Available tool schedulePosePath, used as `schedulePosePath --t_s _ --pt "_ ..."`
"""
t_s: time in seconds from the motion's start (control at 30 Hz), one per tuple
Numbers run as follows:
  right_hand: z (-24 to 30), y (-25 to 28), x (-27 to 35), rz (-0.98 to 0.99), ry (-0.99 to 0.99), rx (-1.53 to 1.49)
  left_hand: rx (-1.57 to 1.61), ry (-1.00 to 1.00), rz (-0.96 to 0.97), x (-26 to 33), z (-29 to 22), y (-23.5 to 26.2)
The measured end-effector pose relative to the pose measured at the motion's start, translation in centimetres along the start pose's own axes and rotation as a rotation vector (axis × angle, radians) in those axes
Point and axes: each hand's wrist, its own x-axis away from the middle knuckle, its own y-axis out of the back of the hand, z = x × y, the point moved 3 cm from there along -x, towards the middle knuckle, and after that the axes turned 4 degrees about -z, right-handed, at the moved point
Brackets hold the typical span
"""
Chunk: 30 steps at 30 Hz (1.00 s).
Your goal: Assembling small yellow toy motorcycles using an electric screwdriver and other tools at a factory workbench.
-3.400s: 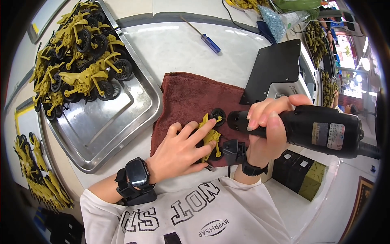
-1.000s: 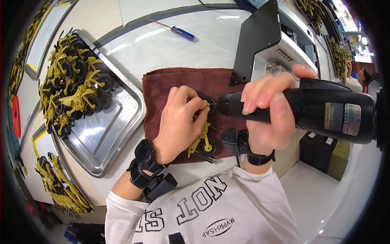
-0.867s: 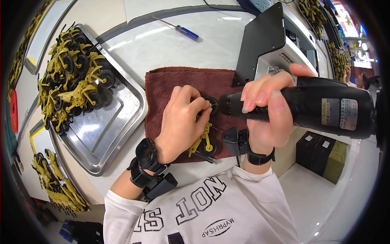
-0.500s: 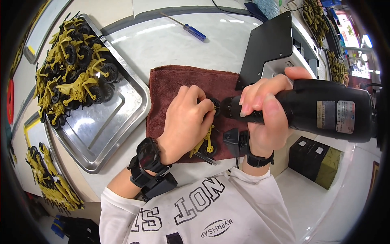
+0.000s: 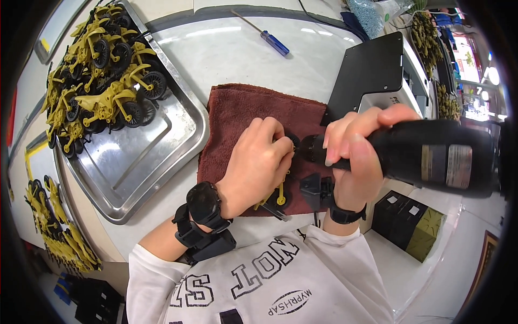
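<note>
My left hand point(image 5: 260, 156) is closed around a yellow toy motorcycle, with fingertips at one black spoked wheel point(image 5: 293, 141). Most of the toy is hidden by that hand; a yellow piece point(image 5: 281, 195) of it shows below the fingers. My right hand point(image 5: 356, 143) grips a black power screwdriver point(image 5: 402, 154) held nearly level. Its nose points left and meets or almost meets the wheel; the bit and the exact contact are hidden. Under both hands lies a brown-red cloth point(image 5: 229, 121). A thin metal tool point(image 5: 276, 211) pokes out at its near edge.
On the left, a metal tray point(image 5: 127, 210) bears a heap of yellow toy motorcycles point(image 5: 105, 102). More yellow pieces point(image 5: 65, 232) lie beyond its near side. A blue-handled screwdriver point(image 5: 275, 43) lies behind the cloth. A black panel point(image 5: 367, 70) stands back right, dark boxes point(image 5: 402, 216) lower right.
The whole view has shifted, so table things sit further right. My hands keep their holds on the toy and power screwdriver, whose rear end has tipped slightly nearer to me.
</note>
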Motion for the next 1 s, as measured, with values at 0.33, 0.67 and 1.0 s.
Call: schedulePosePath --t_s 0.33,0.67,1.0 --pt "0.2 1.5 0.1 0.006 0.138 -0.22 -0.086 -0.105 -0.031 0.0 0.1 -0.2" --pt "0.7 2.3 0.2 -0.122 0.143 -0.224 -0.213 -0.106 0.045 0.0 -0.3 -0.6" --pt "-1.6 3.0 1.0 -0.203 0.114 -0.251 -0.227 -0.101 0.093 -0.3 -0.5 -0.7"
